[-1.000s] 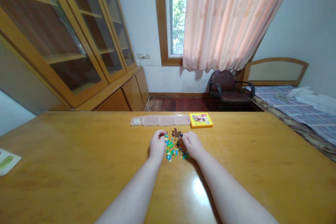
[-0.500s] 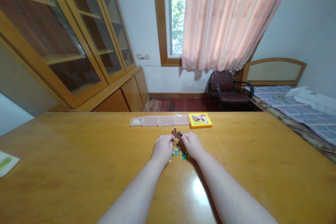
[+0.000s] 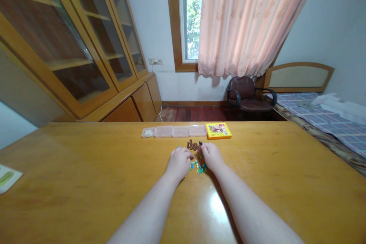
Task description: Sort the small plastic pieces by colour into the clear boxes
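Bricks point(image 3: 198, 167): coloured pile on the table point(image 3: 85, 183), the clock's centre.
Left hand point(image 3: 178, 163): 9 o'clock, fingers bent; cannot tell if gripping.
Right hand point(image 3: 212, 158): 2 o'clock, pinching a dark piece point(image 3: 200, 143).
Brown bits point(image 3: 192, 145): 12 o'clock, beyond the bricks.
Trays point(image 3: 180, 132): 11 o'clock, in a row.
Box point(image 3: 219, 131): 1 o'clock, beside the trays.

I am looking remotely into a home, a bedroom by its furnishings. Beyond and right of the fingers point(image 3: 187, 154) is a bed point(image 3: 323, 119) with a wood-framed headboard point(image 3: 299, 78) and checked cover point(image 3: 343, 133); nearer their line, a dark armchair point(image 3: 242, 88). Ahead of them, a pink curtain point(image 3: 248, 23) hangs by a window point(image 3: 193, 19). To their left stands a glass-fronted wooden cabinet point(image 3: 91, 45).
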Action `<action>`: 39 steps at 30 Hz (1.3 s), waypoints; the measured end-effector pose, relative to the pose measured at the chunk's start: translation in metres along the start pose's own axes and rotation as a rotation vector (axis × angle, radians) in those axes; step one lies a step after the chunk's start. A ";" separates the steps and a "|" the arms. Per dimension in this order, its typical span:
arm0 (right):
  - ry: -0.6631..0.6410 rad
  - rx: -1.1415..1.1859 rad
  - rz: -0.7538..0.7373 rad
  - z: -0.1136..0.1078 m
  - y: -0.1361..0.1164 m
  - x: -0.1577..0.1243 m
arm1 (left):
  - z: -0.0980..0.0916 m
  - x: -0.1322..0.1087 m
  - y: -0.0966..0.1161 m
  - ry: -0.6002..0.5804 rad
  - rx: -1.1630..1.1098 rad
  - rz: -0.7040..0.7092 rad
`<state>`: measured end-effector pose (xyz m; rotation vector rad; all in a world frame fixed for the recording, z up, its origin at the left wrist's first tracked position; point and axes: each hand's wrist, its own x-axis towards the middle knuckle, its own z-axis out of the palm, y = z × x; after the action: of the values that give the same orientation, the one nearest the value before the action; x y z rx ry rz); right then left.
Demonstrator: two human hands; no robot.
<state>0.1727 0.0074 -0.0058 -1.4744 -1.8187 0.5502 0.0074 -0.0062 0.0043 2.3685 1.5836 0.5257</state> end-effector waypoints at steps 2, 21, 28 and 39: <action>-0.006 0.005 -0.031 0.000 0.001 0.000 | -0.001 0.001 -0.001 0.024 0.000 -0.063; -0.192 0.076 -0.140 0.001 -0.005 -0.003 | 0.000 -0.001 -0.003 0.039 0.060 -0.076; -0.129 0.020 -0.041 0.005 0.001 0.000 | -0.007 0.000 0.001 0.039 0.111 -0.180; 0.043 0.081 0.001 0.002 0.005 0.000 | 0.000 0.001 -0.004 0.038 0.079 -0.086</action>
<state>0.1743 0.0093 -0.0108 -1.4231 -1.7422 0.5811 0.0048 -0.0040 0.0032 2.3471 1.7449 0.5019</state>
